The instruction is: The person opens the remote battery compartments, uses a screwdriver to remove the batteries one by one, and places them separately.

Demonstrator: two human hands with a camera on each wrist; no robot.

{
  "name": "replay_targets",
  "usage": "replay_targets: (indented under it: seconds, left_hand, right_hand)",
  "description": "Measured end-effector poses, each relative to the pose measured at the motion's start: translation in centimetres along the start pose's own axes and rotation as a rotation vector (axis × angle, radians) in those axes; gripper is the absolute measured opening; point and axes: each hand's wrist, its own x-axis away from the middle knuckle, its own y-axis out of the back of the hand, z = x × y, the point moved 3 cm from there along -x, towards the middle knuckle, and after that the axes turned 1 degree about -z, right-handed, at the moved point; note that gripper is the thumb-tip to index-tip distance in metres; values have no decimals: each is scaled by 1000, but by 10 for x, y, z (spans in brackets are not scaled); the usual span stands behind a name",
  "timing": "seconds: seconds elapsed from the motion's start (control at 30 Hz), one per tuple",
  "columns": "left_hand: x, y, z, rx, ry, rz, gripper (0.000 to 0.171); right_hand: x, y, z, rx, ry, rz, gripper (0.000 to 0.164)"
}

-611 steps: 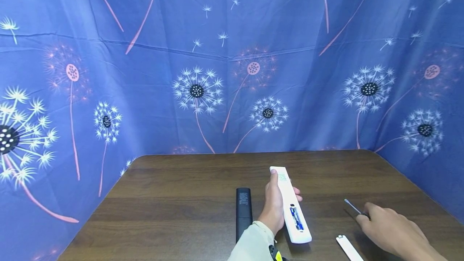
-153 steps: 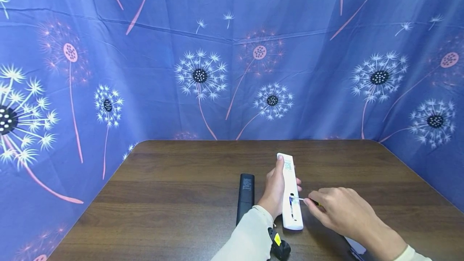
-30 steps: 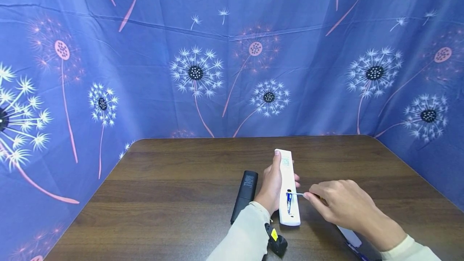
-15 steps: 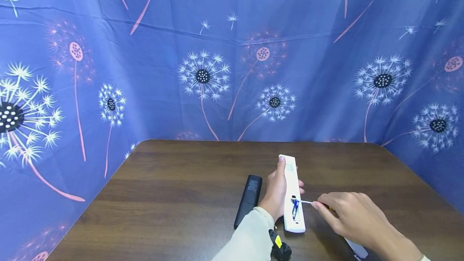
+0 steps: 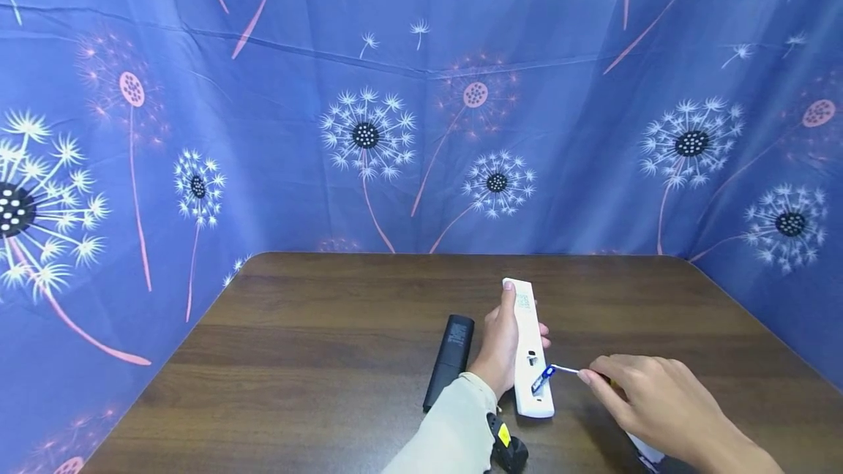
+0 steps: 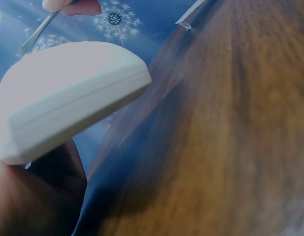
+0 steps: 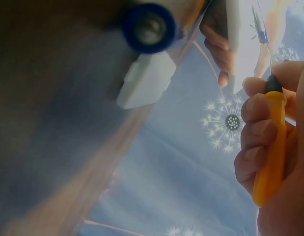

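Observation:
My left hand grips a white remote control, back side up, its battery compartment uncovered. One blue battery lies askew there, its upper end lifted out over the right edge. My right hand holds a screwdriver by its yellow handle. The thin shaft reaches left, and its tip is at the battery's raised end. In the left wrist view the remote's rounded end hides the compartment. A white battery cover lies on the table beneath the right hand, mostly hidden in the head view.
A black remote control lies on the wooden table left of the left hand, partly behind the sleeve. Beside the cover, a round blue battery end shows close up. A blue dandelion-print cloth hangs around the table.
Two batteries sat in the compartment at first; later one. In the last second the remaining one swung up and right at the screwdriver's tip. The black remote has turned slightly.

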Motion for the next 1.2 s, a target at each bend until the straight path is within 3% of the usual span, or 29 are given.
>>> replay_targets:
  seconds: [0.93,1.2]
  left_hand:
    - [-2,-1,1,44,-16,-22,72]
    - [-2,0,2,38,-17,-11,75]
  right_hand:
    - [11,5,-3,24,-11,-34,22]
    - [14,5,-5,42,-55,8,20]
